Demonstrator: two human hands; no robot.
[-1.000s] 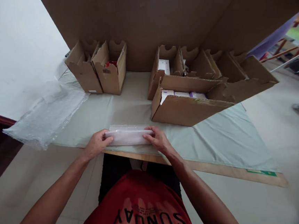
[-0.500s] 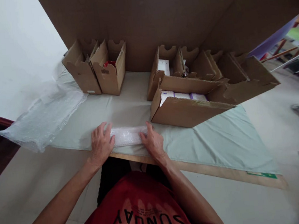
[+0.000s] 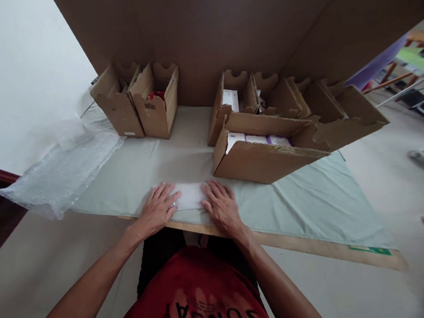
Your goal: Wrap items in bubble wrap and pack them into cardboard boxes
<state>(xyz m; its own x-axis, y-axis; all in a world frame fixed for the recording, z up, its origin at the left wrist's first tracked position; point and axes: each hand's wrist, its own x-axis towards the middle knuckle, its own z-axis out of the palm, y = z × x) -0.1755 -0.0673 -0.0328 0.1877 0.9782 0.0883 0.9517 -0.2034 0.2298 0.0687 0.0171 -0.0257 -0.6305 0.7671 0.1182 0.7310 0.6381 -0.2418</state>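
A flat, narrow bubble-wrap package (image 3: 188, 196) lies on the cloth-covered table close to its front edge. Over its left end rests my left hand (image 3: 157, 209), palm down with the fingers spread. My right hand (image 3: 221, 203) lies flat on the other end, fingers stretched out. The middle of the package shows between the hands; its two ends are partly covered. Whatever is inside the wrap cannot be made out.
Loose bubble wrap (image 3: 62, 167) hangs over the table's left side. Two cardboard bins (image 3: 158, 116) stand at the back left. A long cardboard box (image 3: 267, 161) with white-and-purple boxes (image 3: 257, 139) stands right, before more bins (image 3: 354, 129). A cardboard wall (image 3: 205, 41) rises behind.
My fingers have gone from gripping the ends of the bubble-wrap package to lying flat on top of it. Both hands now cover more of its ends.
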